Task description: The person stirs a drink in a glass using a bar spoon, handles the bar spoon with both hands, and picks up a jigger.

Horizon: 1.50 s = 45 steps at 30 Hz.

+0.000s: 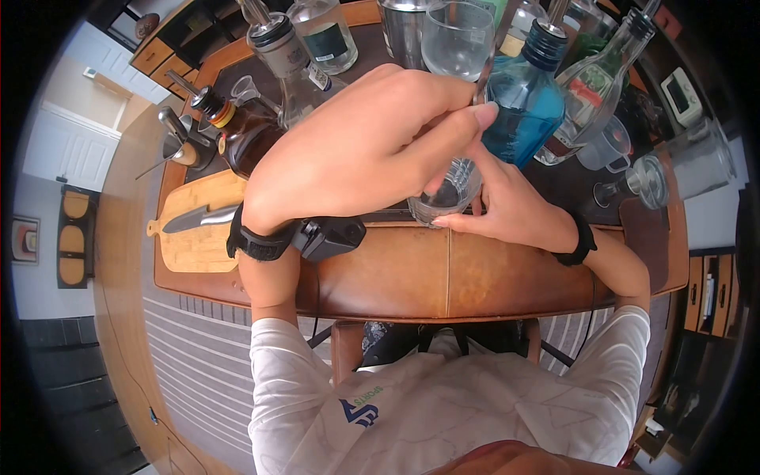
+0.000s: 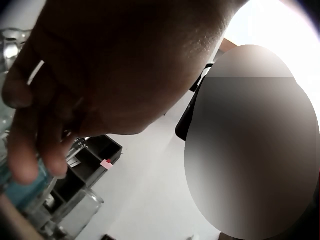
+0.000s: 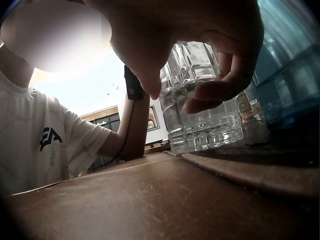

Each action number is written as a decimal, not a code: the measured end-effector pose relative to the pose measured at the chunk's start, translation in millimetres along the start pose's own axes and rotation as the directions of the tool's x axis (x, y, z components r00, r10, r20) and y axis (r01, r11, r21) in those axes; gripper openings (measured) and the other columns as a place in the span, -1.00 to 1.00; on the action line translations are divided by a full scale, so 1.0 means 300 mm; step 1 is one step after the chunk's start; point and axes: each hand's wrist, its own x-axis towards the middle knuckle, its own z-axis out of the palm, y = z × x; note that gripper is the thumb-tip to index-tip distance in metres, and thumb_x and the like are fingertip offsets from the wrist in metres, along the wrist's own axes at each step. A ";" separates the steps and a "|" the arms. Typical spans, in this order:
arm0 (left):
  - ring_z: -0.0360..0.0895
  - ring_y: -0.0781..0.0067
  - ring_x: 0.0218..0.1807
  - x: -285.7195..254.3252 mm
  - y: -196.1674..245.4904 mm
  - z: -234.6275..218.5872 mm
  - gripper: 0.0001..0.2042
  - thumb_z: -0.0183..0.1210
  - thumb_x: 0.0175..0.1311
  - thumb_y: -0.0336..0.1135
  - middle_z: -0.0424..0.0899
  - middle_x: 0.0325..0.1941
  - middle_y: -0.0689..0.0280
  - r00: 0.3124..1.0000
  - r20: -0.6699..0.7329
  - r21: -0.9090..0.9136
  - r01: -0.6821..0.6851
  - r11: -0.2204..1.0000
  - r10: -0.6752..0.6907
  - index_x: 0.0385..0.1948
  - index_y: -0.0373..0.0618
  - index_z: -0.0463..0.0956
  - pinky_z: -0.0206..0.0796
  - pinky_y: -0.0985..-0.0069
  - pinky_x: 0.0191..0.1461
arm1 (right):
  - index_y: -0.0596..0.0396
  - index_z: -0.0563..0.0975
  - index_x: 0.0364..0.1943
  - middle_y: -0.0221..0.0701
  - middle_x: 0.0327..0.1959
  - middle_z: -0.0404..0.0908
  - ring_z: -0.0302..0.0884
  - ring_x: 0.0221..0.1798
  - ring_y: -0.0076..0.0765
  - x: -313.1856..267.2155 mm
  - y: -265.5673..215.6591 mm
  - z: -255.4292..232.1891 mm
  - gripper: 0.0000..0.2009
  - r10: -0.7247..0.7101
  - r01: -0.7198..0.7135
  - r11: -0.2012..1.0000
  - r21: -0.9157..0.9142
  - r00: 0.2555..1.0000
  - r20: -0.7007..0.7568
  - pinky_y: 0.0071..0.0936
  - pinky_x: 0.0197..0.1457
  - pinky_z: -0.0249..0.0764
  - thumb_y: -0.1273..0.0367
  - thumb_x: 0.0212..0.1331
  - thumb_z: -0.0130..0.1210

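Note:
My left hand (image 1: 364, 138) is raised over a cut-pattern drinking glass (image 3: 202, 132), palm down, with thumb and fingers pinching the thin metal handle of a long bar spoon (image 1: 485, 67). The spoon's lower end is hidden behind the fingers. My right hand (image 1: 518, 202) grips the glass around its sides, thumb on one side and fingers on the other. Upright at the table's near edge, the glass looks clear and colourless in the right wrist view. Just beyond the right hand stands a blue bottle (image 1: 518, 111) with a pourer.
A brown bottle (image 1: 249, 138) and other pourer bottles line the table's far side, with a large empty glass (image 1: 457, 39) among them. On the left, a knife (image 1: 198, 219) lies on a wooden board (image 1: 202, 257). A plastic measuring cup (image 1: 606, 146) stands at right.

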 end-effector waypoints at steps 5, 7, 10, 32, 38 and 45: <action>0.52 0.54 -0.60 0.015 -0.031 0.018 -0.69 -0.01 0.58 -0.22 0.56 -0.69 0.34 0.974 -0.205 0.351 -0.015 0.936 0.092 -0.36 -0.22 0.55 0.33 0.54 -0.43 | 0.24 0.16 0.43 -0.09 -0.25 0.61 0.59 -0.43 -0.14 0.002 -0.025 -0.010 -0.01 0.071 -0.072 0.997 0.020 0.997 0.029 -0.28 -0.30 0.52 0.08 0.00 0.50; 0.53 0.53 -0.59 0.020 -0.037 0.027 -0.69 -0.01 0.58 -0.22 0.58 -0.67 0.32 0.969 -0.221 0.339 -0.026 0.940 0.107 -0.36 -0.23 0.55 0.34 0.53 -0.43 | 0.24 0.16 0.43 -0.11 -0.27 0.60 0.58 -0.44 -0.15 0.003 -0.026 -0.011 -0.01 0.093 -0.094 0.995 0.028 0.995 0.041 -0.28 -0.30 0.52 0.08 0.00 0.50; 0.54 0.52 -0.56 0.031 -0.036 0.041 -0.69 -0.01 0.58 -0.22 0.61 -0.64 0.30 0.966 -0.228 0.263 -0.059 0.963 0.121 -0.34 -0.24 0.55 0.35 0.52 -0.42 | 0.24 0.16 0.44 -0.10 -0.26 0.61 0.58 -0.44 -0.14 0.003 -0.018 -0.008 -0.01 0.113 -0.113 0.994 0.006 0.992 0.048 -0.27 -0.30 0.52 0.07 0.00 0.50; 0.49 0.54 -0.54 0.022 -0.027 0.027 -0.68 -0.02 0.60 -0.23 0.57 -0.63 0.32 0.989 -0.051 0.022 -0.138 0.990 0.139 -0.34 -0.25 0.57 0.33 0.52 -0.40 | 0.24 0.14 0.45 -0.04 -0.20 0.61 0.60 -0.44 -0.17 0.002 -0.003 0.001 0.01 -0.039 0.039 0.999 -0.007 0.999 -0.019 -0.30 -0.32 0.53 0.08 0.00 0.50; 0.51 0.58 -0.54 0.009 -0.015 0.015 -0.67 -0.04 0.61 -0.23 0.57 -0.62 0.33 0.980 -0.163 0.345 -0.049 0.937 0.111 -0.34 -0.26 0.56 0.34 0.55 -0.39 | 0.24 0.15 0.44 -0.05 -0.19 0.61 0.60 -0.43 -0.17 0.002 -0.017 -0.008 0.00 0.077 -0.077 0.997 0.012 0.997 0.029 -0.32 -0.33 0.53 0.09 0.00 0.50; 0.51 0.58 -0.57 0.027 -0.024 0.036 -0.68 -0.02 0.60 -0.24 0.55 -0.65 0.33 0.986 -0.094 -0.014 -0.140 0.990 0.138 -0.33 -0.26 0.57 0.34 0.55 -0.44 | 0.24 0.14 0.45 -0.09 -0.22 0.61 0.58 -0.47 -0.18 -0.003 0.012 0.005 0.00 -0.022 0.022 1.000 -0.011 1.000 -0.004 -0.33 -0.36 0.52 0.10 0.00 0.50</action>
